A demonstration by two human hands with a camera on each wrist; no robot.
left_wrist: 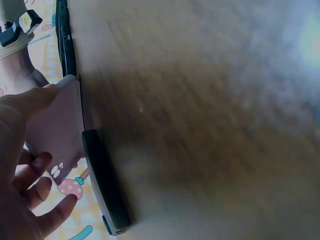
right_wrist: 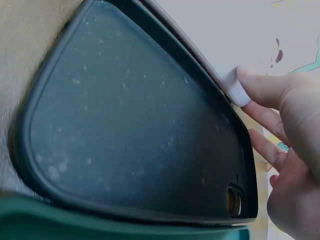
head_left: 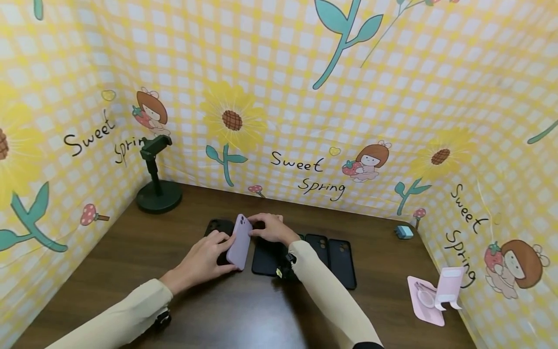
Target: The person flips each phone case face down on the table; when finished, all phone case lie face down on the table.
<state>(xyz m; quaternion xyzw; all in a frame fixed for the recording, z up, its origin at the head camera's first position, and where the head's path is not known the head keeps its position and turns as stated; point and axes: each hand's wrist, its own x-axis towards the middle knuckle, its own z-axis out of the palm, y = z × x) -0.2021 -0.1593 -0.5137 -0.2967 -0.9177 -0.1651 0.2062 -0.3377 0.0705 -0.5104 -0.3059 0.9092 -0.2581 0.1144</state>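
Observation:
A light purple phone case [head_left: 239, 245] stands tilted on its long edge between my two hands. My left hand [head_left: 204, 257] grips it along the left side, thumb at the near end and fingers farther up. At the far right corner, my right hand [head_left: 272, 228] pinches its edge between thumb and fingertips; the thumb also shows on that corner in the right wrist view. Behind my left fingers lies a black phone-shaped piece [head_left: 220, 225], partly hidden. Under my right wrist lies a black phone case [right_wrist: 125, 125], hollow side up, with a camera cut-out.
A green case [right_wrist: 100, 222] lies beside the black one. Farther right are two dark cases [head_left: 342, 261] in a row. A black stand [head_left: 159, 196] is at the back left, a blue-white charger plug [head_left: 404, 232] at the back right, and a pink phone stand [head_left: 429, 300] at right.

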